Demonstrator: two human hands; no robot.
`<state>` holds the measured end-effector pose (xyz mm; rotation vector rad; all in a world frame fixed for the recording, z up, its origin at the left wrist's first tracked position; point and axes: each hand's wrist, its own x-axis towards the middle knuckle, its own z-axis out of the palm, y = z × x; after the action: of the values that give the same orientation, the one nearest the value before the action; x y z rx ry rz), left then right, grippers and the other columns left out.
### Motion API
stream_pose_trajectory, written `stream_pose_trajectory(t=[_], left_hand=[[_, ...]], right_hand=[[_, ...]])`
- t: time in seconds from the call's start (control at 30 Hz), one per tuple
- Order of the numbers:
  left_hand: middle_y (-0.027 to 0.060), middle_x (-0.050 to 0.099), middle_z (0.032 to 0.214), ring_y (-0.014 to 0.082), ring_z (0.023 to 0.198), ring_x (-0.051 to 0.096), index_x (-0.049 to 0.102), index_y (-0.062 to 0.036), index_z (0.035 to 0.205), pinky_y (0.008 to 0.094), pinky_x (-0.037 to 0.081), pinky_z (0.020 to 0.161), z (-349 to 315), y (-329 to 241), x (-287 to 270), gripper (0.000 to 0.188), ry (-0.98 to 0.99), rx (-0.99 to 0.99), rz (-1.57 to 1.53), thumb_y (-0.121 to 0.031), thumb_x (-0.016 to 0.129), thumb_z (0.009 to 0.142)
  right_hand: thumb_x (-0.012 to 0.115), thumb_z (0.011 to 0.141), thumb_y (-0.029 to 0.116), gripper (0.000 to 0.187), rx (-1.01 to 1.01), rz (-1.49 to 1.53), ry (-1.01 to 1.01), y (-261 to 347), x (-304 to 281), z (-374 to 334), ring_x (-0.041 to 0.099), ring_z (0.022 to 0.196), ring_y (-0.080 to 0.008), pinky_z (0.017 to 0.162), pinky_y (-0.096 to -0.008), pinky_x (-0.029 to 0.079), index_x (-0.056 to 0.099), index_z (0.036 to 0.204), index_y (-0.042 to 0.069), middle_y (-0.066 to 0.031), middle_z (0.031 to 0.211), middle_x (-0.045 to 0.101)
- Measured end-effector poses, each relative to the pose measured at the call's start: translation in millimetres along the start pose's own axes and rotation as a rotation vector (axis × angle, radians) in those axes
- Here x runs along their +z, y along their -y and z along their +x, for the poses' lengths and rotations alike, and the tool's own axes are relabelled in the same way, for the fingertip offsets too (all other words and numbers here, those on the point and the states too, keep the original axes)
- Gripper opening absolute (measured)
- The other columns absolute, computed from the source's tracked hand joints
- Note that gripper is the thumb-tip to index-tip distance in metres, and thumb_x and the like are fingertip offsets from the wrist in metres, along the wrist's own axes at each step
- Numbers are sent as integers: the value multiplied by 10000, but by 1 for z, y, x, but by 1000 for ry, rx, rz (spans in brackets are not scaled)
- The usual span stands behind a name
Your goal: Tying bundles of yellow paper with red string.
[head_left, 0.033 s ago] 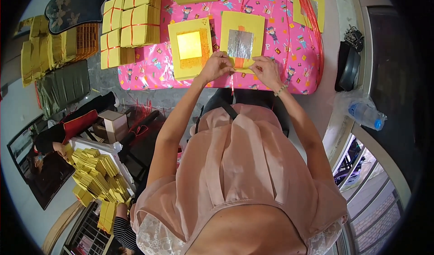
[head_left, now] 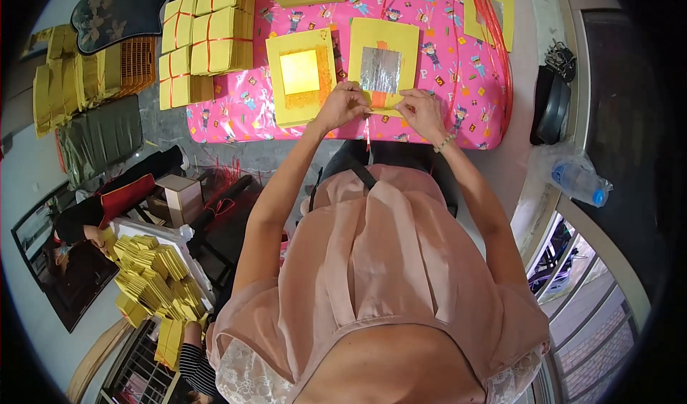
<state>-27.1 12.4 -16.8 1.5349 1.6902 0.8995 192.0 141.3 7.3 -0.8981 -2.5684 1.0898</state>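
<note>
On the near side of a surface covered in bright pink figure-printed cloth (head_left: pixel 243 121), a yellow rectangular paper sheet with a silver foil square (head_left: pixel 386 35) lies between the two hands. The left fingers (head_left: pixel 356 103) pinch its near left corner; the right fingers (head_left: pixel 406 107) pinch its near right corner. Its near edge looks turned up into a narrow strip, while the rest lies flat, so this sheet seems barely begun. Flat yellow paper with a shiny gold square (head_left: pixel 278 93) lies just left, unfolded. At the far left, stacked yellow paper bundles tied with red string (head_left: pixel 222 39) look finished. Printed letters dot the cloth; no label can be read on the clear blue-capped plastic bottle (head_left: pixel 576 178) at right.
</note>
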Motion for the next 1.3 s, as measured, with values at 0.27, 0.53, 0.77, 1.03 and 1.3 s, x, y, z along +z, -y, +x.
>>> stream_pose_trajectory(t=[0.27, 0.53, 0.77, 1.03, 1.3], left_hand=[[89, 618, 873, 267, 927, 559, 720, -94, 746, 377, 438, 856, 4, -5, -4, 81, 47, -72, -53, -136, 775, 704], [79, 619, 860, 265, 934, 559, 734, -101, 763, 368, 441, 858, 3, -2, -3, 89, 33, -75, -45, -146, 782, 703], [83, 617, 856, 270, 925, 552, 718, -85, 741, 375, 443, 850, 7, 5, -4, 103, 77, -72, -31, -152, 785, 700], [134, 584, 917, 314, 895, 545, 592, -62, 918, 418, 447, 823, 12, -44, -13, 301, -25, 151, 312, -246, 755, 743], [193, 555, 1155, 332, 1080, 529, 510, -37, 1224, 448, 401, 940, 38, -67, -24, 504, -208, 34, 303, -188, 697, 781]], right_hand=[[695, 803, 228, 204, 18, -20, 15, 1, -2, 1, 660, 894, -283, 779, -379, 513, 702, 768, 27, -106, 1044, 688], [689, 805, 221, 204, 82, -22, 70, 10, -7, 4, 659, 911, -279, 780, -375, 514, 696, 764, 21, -109, 1043, 687], [682, 809, 219, 203, 50, -10, 36, 8, -4, 5, 663, 884, -278, 754, -375, 520, 691, 755, 23, -98, 1031, 690], [640, 882, 230, 193, 35, -58, 2, 5, -5, 3, 647, 715, -327, 617, -410, 494, 636, 883, 37, -120, 865, 670], [616, 915, 270, 241, 157, 65, -11, -1, -37, 66, 623, 596, -285, 545, -393, 450, 628, 873, 33, -137, 665, 622]])
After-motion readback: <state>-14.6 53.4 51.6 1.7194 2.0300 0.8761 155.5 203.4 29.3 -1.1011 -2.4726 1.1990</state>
